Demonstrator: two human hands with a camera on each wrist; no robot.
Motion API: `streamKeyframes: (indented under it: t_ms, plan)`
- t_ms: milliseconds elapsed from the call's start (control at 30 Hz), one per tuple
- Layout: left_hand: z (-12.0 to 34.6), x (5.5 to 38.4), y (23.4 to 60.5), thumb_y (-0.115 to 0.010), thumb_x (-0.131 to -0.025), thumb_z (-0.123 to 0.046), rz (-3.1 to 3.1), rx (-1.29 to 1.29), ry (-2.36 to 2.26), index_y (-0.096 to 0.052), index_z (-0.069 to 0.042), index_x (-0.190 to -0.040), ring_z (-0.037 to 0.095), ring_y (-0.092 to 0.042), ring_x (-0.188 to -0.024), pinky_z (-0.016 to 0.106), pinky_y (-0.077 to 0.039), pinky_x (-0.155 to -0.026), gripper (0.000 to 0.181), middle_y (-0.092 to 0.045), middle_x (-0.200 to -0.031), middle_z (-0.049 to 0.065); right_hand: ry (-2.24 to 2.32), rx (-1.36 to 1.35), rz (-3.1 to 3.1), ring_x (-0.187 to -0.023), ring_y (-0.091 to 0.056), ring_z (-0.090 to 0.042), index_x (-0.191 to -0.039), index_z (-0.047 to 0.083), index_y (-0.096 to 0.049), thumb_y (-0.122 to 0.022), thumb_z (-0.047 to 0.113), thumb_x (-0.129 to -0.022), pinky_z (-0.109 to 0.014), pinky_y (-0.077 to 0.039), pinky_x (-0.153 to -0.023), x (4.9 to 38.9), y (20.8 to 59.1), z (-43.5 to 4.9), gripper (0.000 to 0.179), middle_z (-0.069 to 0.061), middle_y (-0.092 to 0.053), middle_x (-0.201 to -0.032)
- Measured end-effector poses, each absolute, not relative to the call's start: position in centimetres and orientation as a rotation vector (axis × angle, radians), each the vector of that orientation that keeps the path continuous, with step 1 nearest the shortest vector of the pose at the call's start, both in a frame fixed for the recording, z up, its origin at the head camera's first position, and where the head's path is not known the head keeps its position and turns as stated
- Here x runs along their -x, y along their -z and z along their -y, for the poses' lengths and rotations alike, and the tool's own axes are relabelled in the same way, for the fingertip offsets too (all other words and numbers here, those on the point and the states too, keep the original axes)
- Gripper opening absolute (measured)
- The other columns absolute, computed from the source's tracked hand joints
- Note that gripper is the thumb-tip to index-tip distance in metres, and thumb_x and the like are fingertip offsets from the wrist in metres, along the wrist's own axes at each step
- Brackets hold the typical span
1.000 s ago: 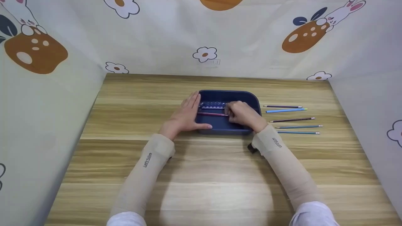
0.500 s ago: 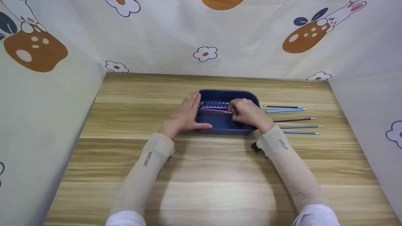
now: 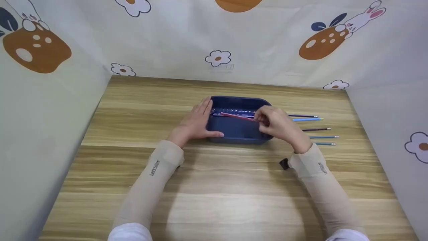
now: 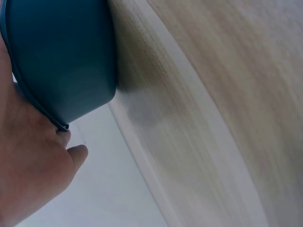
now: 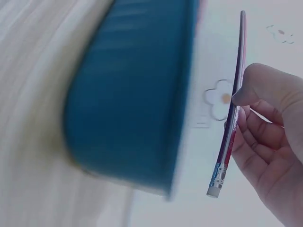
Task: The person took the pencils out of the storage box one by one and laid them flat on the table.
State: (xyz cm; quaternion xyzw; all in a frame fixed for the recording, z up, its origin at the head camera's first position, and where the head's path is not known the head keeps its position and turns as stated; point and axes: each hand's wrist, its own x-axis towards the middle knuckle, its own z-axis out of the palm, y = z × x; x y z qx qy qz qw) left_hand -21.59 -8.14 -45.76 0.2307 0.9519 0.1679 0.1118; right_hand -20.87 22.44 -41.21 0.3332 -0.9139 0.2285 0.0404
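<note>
A dark blue plastic bin [image 3: 237,140] stands on the table. My left hand [image 3: 194,124] lies along its left end, fingers straight at the rim and thumb over the front edge. Above the bin's right part, my right hand [image 3: 277,124] pinches a red and purple pencil [image 5: 230,125] between thumb and fingers. In the right wrist view its white eraser [image 5: 213,191] points down, and the pencil stands apart from the bin's wall [image 5: 128,99]. Inside, along the far side, lies a shiny see-through item [image 3: 229,111] with a dashed light strip.
Right of the bin several pencils lie side by side, among them a dark one [image 3: 306,116], a purplish one [image 3: 319,129] and a teal one [image 3: 325,137]. A bright blue stick [image 3: 307,119] lies with them. Patterned cloth [image 3: 174,40] walls in the table's back and sides.
My right hand has risen and moved right out of the bin's middle, lifting the pencil from the floor of the bin. My left hand has stayed at the bin's left end.
</note>
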Motion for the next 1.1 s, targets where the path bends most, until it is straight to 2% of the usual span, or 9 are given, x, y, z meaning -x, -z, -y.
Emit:
streamKeyframes:
  t_ms: [133,333,500,633,900,1100]
  plan:
    - [8.0,21.7,45.9,-0.058,-0.077,-0.082,-2.799,-0.672,-0.474,0.006,-0.006,-0.16,0.025,0.008,-0.158,0.042,-0.003,-0.13,0.13,0.011,-0.169,0.01,-0.7,-0.973,2.789,-0.075,-0.06,-0.016,-0.096,0.003,-0.066,-0.063,-0.007,-0.079,-0.029,-0.053,-0.063,20.5,39.8,-23.7,0.02,-0.009,-0.068,-0.088]
    - [8.3,21.7,45.8,-0.058,-0.076,-0.083,-2.797,-0.672,-0.486,0.007,-0.005,-0.159,0.027,0.007,-0.157,0.042,-0.003,-0.13,0.131,0.011,-0.169,0.012,-0.639,-0.824,2.825,-0.077,-0.064,-0.019,-0.095,0.001,-0.066,-0.063,-0.008,-0.079,-0.033,-0.056,-0.067,21.9,38.9,-27.6,0.019,-0.01,-0.069,-0.087]
    - [8.2,21.7,45.8,-0.056,-0.076,-0.084,-2.807,-0.692,-0.47,0.007,-0.004,-0.159,0.029,0.005,-0.157,0.042,-0.003,-0.13,0.131,0.01,-0.169,0.013,-0.58,-0.744,2.863,-0.075,-0.064,-0.02,-0.094,0.0,-0.067,-0.061,-0.01,-0.078,-0.027,-0.053,-0.064,23.2,39.7,-31.7,0.019,-0.012,-0.069,-0.085]
    - [8.1,21.6,45.8,-0.059,-0.077,-0.082,-2.801,-0.691,-0.481,0.005,-0.004,-0.159,0.029,0.005,-0.158,0.043,-0.003,-0.13,0.13,0.01,-0.169,0.013,-0.515,-0.689,2.919,-0.074,-0.063,-0.02,-0.093,0.0,-0.066,-0.062,-0.009,-0.077,-0.023,-0.052,-0.063,23.9,40.7,-34.3,0.02,-0.012,-0.069,-0.084]
    - [8.1,21.5,45.8,-0.058,-0.077,-0.082,-2.807,-0.689,-0.462,0.004,-0.003,-0.159,0.029,0.005,-0.157,0.043,-0.005,-0.13,0.13,0.009,-0.169,0.014,-0.38,-0.658,3.051,-0.072,-0.06,-0.022,-0.093,0.0,-0.068,-0.061,-0.008,-0.077,-0.033,-0.05,-0.063,25.3,41.9,-36.8,0.019,-0.013,-0.068,-0.082]
    - [8.2,21.5,45.7,-0.058,-0.077,-0.082,-2.809,-0.696,-0.453,0.004,-0.002,-0.159,0.029,0.006,-0.157,0.043,-0.005,-0.13,0.13,0.009,-0.169,0.015,-0.292,-0.637,3.122,-0.077,-0.062,-0.027,-0.096,-0.002,-0.068,-0.065,-0.005,-0.08,-0.044,-0.053,-0.069,26.8,42.5,-37.8,0.016,-0.017,-0.068,-0.086]
